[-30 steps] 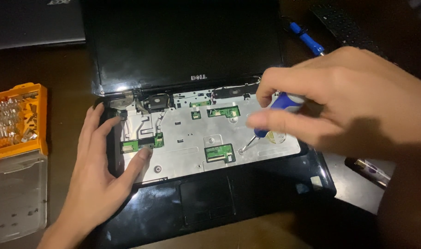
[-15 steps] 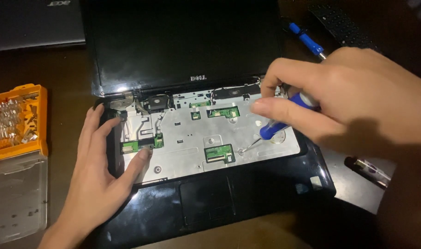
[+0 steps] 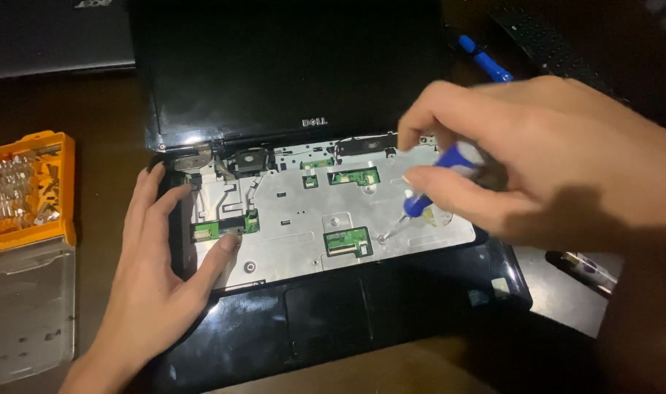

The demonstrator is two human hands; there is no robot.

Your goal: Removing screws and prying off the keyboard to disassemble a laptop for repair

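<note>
The laptop (image 3: pixel 333 292) lies open on the dark worktop (image 3: pixel 99 109), its keyboard already off, so the silver metal plate (image 3: pixel 296 233) under it is bare, with small green circuit boards (image 3: pixel 347 241) showing through cut-outs. Toward the right side of that plate the right hand (image 3: pixel 537 168) pinches a blue-handled screwdriver (image 3: pixel 439 182) between thumb and fingertips; the shaft slants down and its tip sits at a screw hole (image 3: pixel 383 238) just right of the lower green board. The handle is blurred, so how it is being turned cannot be told. At the laptop's left edge the left hand (image 3: pixel 165 270) is spread flat, palm on the black palm rest, fingers reaching over the plate's left rim, the thumb beside a small green board there; it holds nothing and seems to steady the machine.

Judging by how things lie, the teardown is partway: keyboard removed, plate still seated, the screen and hinges attached, and the palm rest in place. Whether other plate screws are out is too small to tell.

Left of the laptop stands an orange bit case (image 3: pixel 26 190) with its clear lid (image 3: pixel 26 314) folded open. Beyond the laptop's right rear corner lies a second blue tool (image 3: pixel 486 62), and another tool (image 3: pixel 585 266) rests off the right edge
</note>
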